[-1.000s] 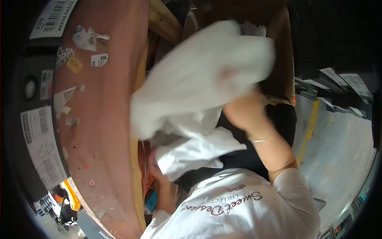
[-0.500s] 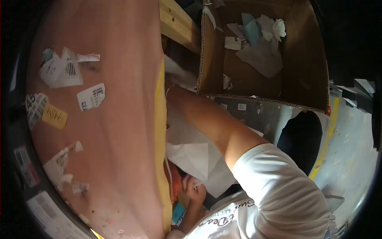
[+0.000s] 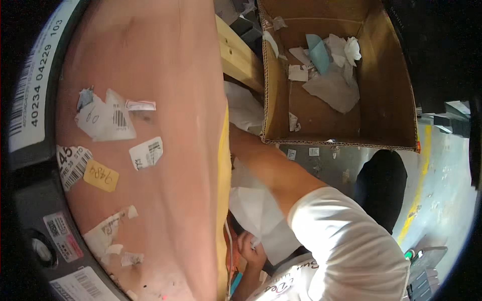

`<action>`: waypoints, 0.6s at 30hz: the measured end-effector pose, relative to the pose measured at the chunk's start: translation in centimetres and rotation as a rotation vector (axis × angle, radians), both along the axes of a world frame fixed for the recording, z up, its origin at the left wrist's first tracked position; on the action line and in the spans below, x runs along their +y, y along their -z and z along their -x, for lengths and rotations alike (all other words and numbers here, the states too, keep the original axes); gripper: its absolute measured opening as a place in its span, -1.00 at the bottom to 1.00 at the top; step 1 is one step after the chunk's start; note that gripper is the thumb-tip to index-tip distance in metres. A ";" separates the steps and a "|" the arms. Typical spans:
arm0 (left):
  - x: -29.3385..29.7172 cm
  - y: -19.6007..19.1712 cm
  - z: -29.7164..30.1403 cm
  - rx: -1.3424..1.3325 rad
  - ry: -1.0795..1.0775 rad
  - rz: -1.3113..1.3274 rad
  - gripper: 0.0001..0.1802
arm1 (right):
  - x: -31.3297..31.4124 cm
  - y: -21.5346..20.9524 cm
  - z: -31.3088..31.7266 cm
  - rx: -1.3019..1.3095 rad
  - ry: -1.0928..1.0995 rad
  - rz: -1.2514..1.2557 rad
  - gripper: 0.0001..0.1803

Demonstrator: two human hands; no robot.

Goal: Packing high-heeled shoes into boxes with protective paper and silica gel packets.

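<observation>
My left hand (image 3: pixel 252 251) is closed at the bottom centre, its fingers curled round the edge of a white sheet (image 3: pixel 266 220) that looks like paper. The sheet spreads upward beneath my right arm. That arm (image 3: pixel 271 173), in a white short sleeve, reaches left to the table's yellow edge (image 3: pixel 224 180). My right hand is hidden at that edge, so its fingers do not show. Another pale, crumpled sheet (image 3: pixel 245 108) lies just beyond my right forearm. Orange and blue items show partly beside my left hand.
A brown table top (image 3: pixel 165 210) fills the left, with torn labels and a yellow tag (image 3: pixel 101 175) stuck on it. An open cardboard box (image 3: pixel 384 95) holding paper scraps stands at upper right. A wooden beam (image 3: pixel 241 52) runs beside it. The floor (image 3: pixel 439 185) carries a yellow line.
The view has shifted, so the table and box appear farther right and lower. My right arm still reaches to the table edge, and my left hand keeps its hold on the sheet.
</observation>
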State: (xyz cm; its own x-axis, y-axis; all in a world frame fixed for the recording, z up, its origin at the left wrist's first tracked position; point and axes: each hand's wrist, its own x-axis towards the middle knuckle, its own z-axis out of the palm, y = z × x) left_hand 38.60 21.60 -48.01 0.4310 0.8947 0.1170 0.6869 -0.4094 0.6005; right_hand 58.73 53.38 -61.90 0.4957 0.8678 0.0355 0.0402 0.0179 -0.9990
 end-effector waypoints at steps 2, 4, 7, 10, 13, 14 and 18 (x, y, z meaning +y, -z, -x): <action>0.5 0.3 -0.4 -0.022 0.022 0.011 -0.77 | -2.0 -1.5 -0.6 0.013 0.044 -0.079 -0.64; 0.3 0.8 -0.3 -0.060 0.014 0.033 -0.76 | -8.9 -3.8 -0.8 -0.257 -0.273 0.062 -0.65; 0.3 0.7 -0.2 -0.021 0.006 -0.002 -0.73 | -20.6 1.0 0.6 -0.432 -0.668 0.412 -0.65; 0.3 -0.1 -0.8 0.014 0.004 -0.020 -0.74 | -26.5 12.3 0.7 -0.266 -0.542 0.406 -0.55; -0.9 -0.5 -0.2 0.025 -0.017 -0.016 -0.75 | -21.3 7.8 -1.8 -0.165 -0.390 0.526 -0.43; -1.1 -0.7 -0.3 0.052 -0.012 -0.004 -0.75 | -19.8 7.7 -1.1 -0.148 -0.205 0.399 -0.44; 0.1 -0.5 -2.4 0.000 0.110 -0.025 -0.77 | -10.1 17.2 -1.1 0.151 -0.352 0.378 -0.53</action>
